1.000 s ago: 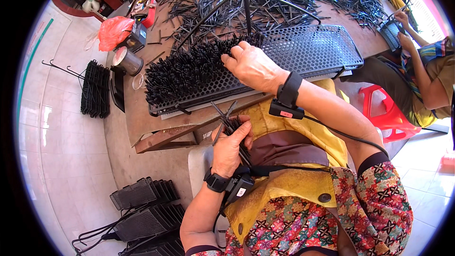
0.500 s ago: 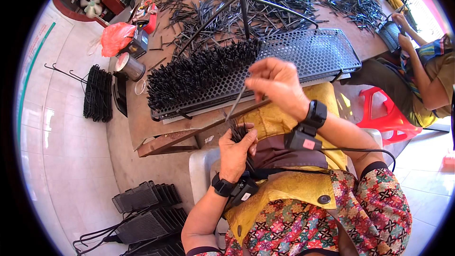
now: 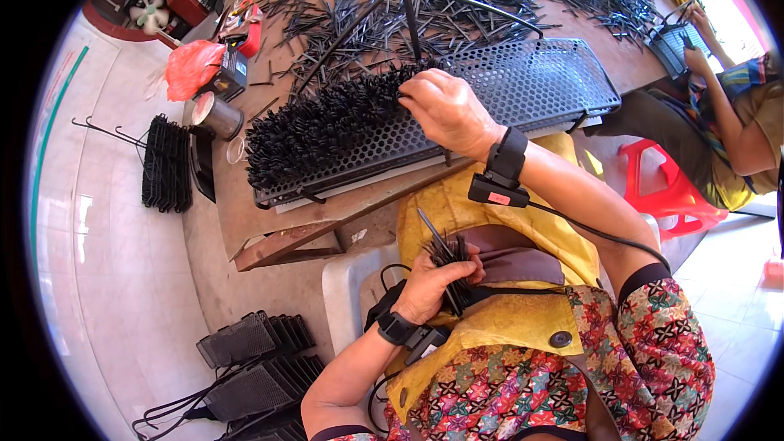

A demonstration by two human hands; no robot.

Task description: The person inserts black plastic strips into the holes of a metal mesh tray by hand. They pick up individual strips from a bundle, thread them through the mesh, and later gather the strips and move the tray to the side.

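Note:
My left hand (image 3: 433,284) is closed around a bundle of thin dark strips (image 3: 451,261) above my lap, with one longer strip poking up out of it. Over the perforated black metal tray (image 3: 535,73) on the table, my right hand (image 3: 457,110) is pinched. Its fingertips touch the right edge of the packed black strips (image 3: 327,126) that stand upright in the tray's holes. Whatever those fingertips hold is hidden among the strips. The left part of the tray is densely filled; bare holes show on the right.
Loose dark strips (image 3: 392,24) cover the table behind the tray, where a black metal stand (image 3: 408,12) rises. A tin (image 3: 216,114) and a red plastic bag (image 3: 193,72) sit at left. Black racks (image 3: 253,376) stack on the floor. Another person works at right by a red stool (image 3: 665,188).
My right hand has moved up and left from above the bundle to the standing strips in the tray. My left hand, still gripping the bundle, has shifted right and slightly down.

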